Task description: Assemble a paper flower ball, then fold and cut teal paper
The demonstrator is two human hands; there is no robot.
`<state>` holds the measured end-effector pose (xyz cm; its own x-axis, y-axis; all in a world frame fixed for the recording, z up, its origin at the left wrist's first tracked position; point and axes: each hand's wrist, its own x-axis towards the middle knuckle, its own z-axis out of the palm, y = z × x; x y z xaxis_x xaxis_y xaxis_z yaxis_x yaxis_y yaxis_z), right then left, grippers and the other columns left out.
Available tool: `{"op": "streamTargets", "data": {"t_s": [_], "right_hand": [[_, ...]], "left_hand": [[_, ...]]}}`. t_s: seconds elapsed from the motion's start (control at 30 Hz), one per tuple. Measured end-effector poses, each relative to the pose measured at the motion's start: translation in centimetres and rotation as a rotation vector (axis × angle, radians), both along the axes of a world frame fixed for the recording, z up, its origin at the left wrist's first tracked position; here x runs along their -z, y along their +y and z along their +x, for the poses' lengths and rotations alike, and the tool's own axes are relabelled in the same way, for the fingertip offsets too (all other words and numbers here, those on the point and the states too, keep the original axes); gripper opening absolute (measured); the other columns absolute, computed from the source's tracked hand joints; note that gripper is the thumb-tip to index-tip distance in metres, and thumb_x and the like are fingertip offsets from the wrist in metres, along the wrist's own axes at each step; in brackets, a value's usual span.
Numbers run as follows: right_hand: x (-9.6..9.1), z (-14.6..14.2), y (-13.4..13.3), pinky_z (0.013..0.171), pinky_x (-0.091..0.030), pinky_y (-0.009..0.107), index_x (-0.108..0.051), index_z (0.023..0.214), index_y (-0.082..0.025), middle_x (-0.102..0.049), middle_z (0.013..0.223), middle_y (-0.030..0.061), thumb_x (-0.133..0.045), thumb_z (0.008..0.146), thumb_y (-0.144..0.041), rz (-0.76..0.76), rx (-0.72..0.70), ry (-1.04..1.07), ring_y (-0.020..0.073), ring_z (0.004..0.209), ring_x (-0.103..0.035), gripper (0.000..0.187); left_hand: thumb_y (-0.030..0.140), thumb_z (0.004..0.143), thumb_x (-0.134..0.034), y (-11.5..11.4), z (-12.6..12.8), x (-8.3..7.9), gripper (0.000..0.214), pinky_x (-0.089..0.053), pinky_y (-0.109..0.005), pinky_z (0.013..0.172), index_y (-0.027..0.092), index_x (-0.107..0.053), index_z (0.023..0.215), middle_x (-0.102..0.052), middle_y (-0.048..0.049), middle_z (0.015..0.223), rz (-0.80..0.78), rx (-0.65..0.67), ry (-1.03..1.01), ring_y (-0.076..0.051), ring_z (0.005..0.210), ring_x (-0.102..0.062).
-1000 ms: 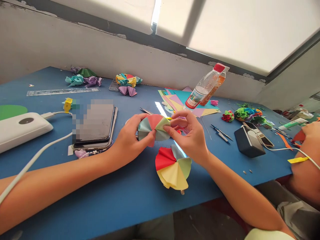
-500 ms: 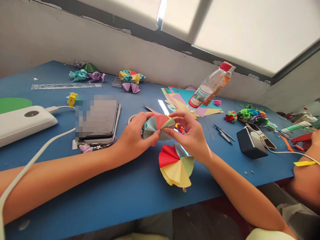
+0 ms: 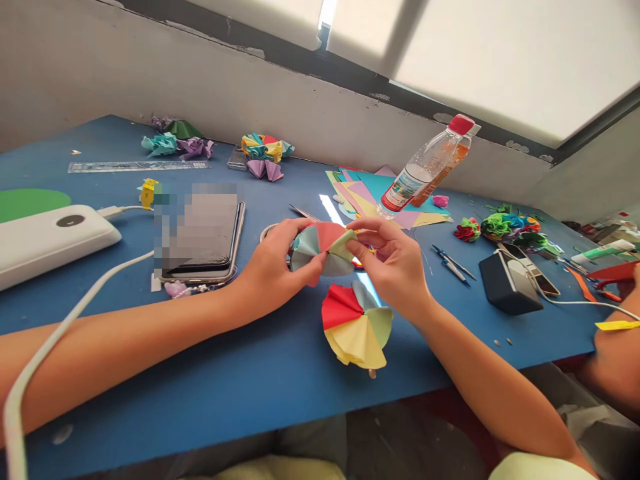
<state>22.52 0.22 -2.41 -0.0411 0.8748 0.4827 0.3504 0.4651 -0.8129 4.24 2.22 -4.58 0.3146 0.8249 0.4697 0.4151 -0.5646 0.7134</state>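
Observation:
A round folded-paper rosette (image 3: 327,239) in pale blue, coral and light green is held just above the table, between both hands. My left hand (image 3: 285,263) is closed around its left side, thumb across the front. With thumb and fingers, my right hand (image 3: 393,260) pinches the light green section at the right edge. Below them on the table lies a second paper rosette (image 3: 357,327) in red, yellow, green and grey-blue, touched by neither hand. Part of the held rosette's back is hidden by my fingers.
A phone (image 3: 200,233) and a white power bank (image 3: 55,243) with a cable lie left. Behind are coloured paper sheets (image 3: 370,193), a tilted-looking bottle (image 3: 425,167) and paper flowers (image 3: 267,148). Rightward are pens (image 3: 453,263), a dark box (image 3: 507,283) and another person's arm (image 3: 620,353).
My right thumb and fingers have shifted from the rosette's centre outward to its right edge, and more of the light green section shows. The view has tilted slightly.

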Motion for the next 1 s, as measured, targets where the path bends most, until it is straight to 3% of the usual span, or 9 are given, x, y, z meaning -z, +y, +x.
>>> {"op": "streamTargets", "data": {"t_s": [0.23,0.4,0.5,0.73,0.9,1.0], "right_hand": [[0.17,0.41,-0.08,0.071,-0.055,0.030,-0.059,0.106,-0.019,-0.067,0.092,0.0047,-0.051,0.087,-0.015,0.143,-0.022,-0.145,0.0157,0.085,-0.066,0.020],[0.20,0.41,-0.04,0.074,-0.051,0.035,-0.057,0.101,-0.020,-0.064,0.089,0.0041,-0.057,0.082,-0.014,0.501,0.147,-0.414,0.0166,0.078,-0.060,0.020],[0.21,0.29,0.02,0.068,-0.050,0.033,-0.056,0.091,-0.020,-0.063,0.082,0.0030,-0.057,0.082,-0.013,0.590,0.207,-0.496,0.0150,0.069,-0.057,0.011],[0.02,0.29,0.19,0.063,-0.048,0.029,-0.057,0.084,-0.021,-0.062,0.078,0.0021,-0.058,0.083,-0.015,0.581,0.289,-0.522,0.0131,0.064,-0.055,0.006],[-0.16,0.35,0.13,0.062,-0.047,0.028,-0.059,0.080,-0.019,-0.064,0.075,0.0011,-0.057,0.084,-0.014,0.453,0.220,-0.499,0.0121,0.062,-0.054,0.007],[-0.28,0.34,0.14,0.064,-0.047,0.028,-0.059,0.081,-0.019,-0.063,0.075,0.0009,-0.058,0.084,-0.016,0.359,0.152,-0.421,0.0126,0.067,-0.055,0.005]], "left_hand": [[0.040,0.083,-0.058,0.01,0.00,-0.15,0.039,-0.046,-0.026,0.065,0.019,-0.055,0.115,-0.063,-0.0046,0.102,-0.124,-0.005,-0.045,-0.021,0.093,-0.058],[0.042,0.082,-0.057,0.25,0.04,-0.28,0.041,-0.043,-0.030,0.067,0.018,-0.056,0.115,-0.064,-0.0043,0.095,-0.220,-0.043,-0.082,-0.019,0.080,-0.056],[0.043,0.082,-0.057,0.29,0.03,-0.24,0.042,-0.042,-0.030,0.066,0.019,-0.055,0.116,-0.064,-0.0034,0.093,-0.232,-0.049,-0.092,-0.018,0.076,-0.054],[0.043,0.082,-0.057,0.26,-0.09,-0.03,0.040,-0.044,-0.031,0.067,0.019,-0.055,0.114,-0.064,-0.0033,0.091,-0.225,-0.023,-0.116,-0.019,0.078,-0.056],[0.042,0.082,-0.057,0.30,-0.09,0.00,0.042,-0.047,-0.033,0.071,0.018,-0.055,0.116,-0.064,-0.0051,0.095,-0.209,-0.019,-0.112,-0.020,0.083,-0.058],[0.041,0.083,-0.056,0.31,-0.15,0.28,0.044,-0.049,-0.036,0.080,0.015,-0.051,0.119,-0.062,-0.0087,0.105,-0.145,-0.009,-0.118,-0.022,0.095,-0.059]]}}
